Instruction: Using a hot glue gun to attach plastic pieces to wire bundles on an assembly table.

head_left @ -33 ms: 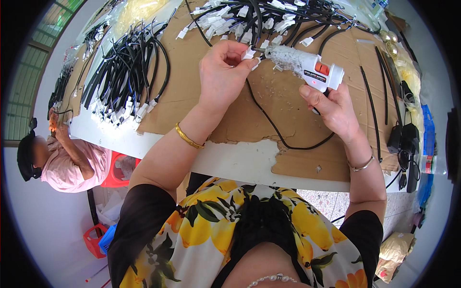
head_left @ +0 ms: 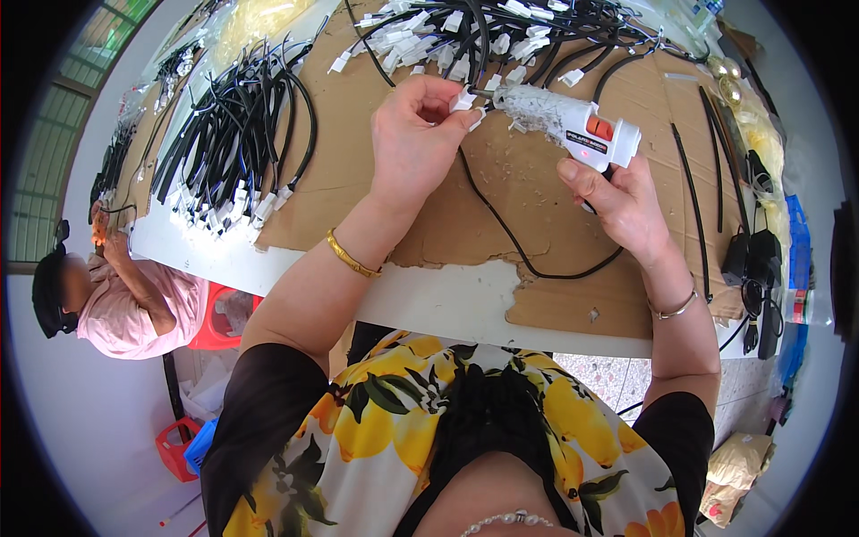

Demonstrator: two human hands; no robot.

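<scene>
My left hand (head_left: 419, 134) pinches a small white plastic connector (head_left: 463, 100) between thumb and fingertips. My right hand (head_left: 617, 199) is wrapped round the grip of a white hot glue gun (head_left: 546, 112), whose barrel is smeared with stringy glue. The gun's nozzle points left and meets the connector, or lies right beside it; I cannot tell which. A red light glows on the gun's body. Below both hands, a black cord (head_left: 501, 224) loops across the brown cardboard (head_left: 438, 237).
Bundled black cables with white connectors lie at the left (head_left: 237, 134) and far middle (head_left: 501, 36). Black tubes (head_left: 689, 206) and power adapters (head_left: 761, 255) line the right side. A person in a pink shirt (head_left: 143, 309) works at the far left beside a red stool (head_left: 215, 318).
</scene>
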